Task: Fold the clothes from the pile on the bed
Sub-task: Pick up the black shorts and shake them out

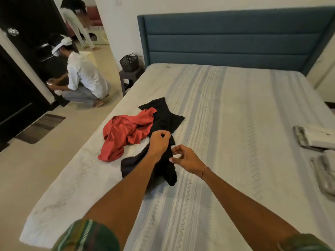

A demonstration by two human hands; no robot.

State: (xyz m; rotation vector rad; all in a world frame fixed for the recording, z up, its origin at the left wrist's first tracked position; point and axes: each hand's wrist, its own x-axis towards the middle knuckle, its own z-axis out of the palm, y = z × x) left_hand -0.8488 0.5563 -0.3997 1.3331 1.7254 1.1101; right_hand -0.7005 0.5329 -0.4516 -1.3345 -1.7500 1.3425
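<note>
I see my left hand (159,142) with its fingers curled tight, pinching the crumpled black cloth garment (163,122) and lifting part of it off the striped pale bed sheet (226,124). My right hand (186,158) sits just right of it, thumb and fingers (176,151) pinching the same black fabric at its edge. The garment trails from the far middle of the bed toward me. A rumpled red shirt (125,134) lies touching it on the left. Folded grey-and-white clothes (311,138) rest at the right edge. The blue padded headboard (232,38) stands far.
</note>
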